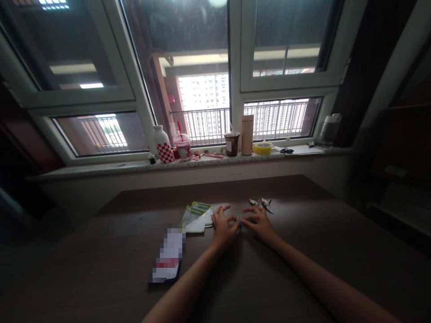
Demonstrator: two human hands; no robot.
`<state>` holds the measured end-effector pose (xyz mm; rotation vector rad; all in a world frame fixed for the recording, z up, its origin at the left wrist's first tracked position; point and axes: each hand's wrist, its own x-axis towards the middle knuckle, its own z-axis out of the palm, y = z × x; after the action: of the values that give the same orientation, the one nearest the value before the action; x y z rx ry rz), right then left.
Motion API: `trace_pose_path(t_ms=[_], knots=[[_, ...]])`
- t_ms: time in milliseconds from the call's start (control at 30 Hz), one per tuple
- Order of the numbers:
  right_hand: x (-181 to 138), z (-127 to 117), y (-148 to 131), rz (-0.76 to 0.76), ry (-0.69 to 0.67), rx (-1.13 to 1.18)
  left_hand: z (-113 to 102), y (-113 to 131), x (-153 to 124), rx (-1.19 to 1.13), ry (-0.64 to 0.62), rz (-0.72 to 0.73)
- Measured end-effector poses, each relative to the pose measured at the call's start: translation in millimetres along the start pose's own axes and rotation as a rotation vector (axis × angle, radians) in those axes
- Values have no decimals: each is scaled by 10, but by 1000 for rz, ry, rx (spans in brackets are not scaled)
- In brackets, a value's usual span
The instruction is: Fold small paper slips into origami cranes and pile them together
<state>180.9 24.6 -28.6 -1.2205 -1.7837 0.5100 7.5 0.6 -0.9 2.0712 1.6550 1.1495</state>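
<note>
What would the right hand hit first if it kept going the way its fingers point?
Probably the small folded piece at the fingertips of the right hand, then the left hand; depth is unclear.

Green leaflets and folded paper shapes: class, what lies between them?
In the head view, the left hand and right hand lie between the green leaflets and folded paper shapes, fingertips meeting on a small paper piece.

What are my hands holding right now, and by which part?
The left hand and right hand pinch a small piece between their fingertips, one at each end. It is too small to identify.
</note>
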Motion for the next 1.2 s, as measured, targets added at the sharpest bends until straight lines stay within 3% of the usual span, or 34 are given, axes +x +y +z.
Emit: trace_pose_path(t_ms=[367, 933, 1200], knots=[[-2, 3, 5, -17, 33, -8, -37, 29, 14, 9, -2, -98], [-15, 5, -57, -35, -7, -14, -3, 20, -10, 4, -2, -5], [-6, 23, 2, 8, 85, 13, -13, 28, -7, 4, 17, -39]])
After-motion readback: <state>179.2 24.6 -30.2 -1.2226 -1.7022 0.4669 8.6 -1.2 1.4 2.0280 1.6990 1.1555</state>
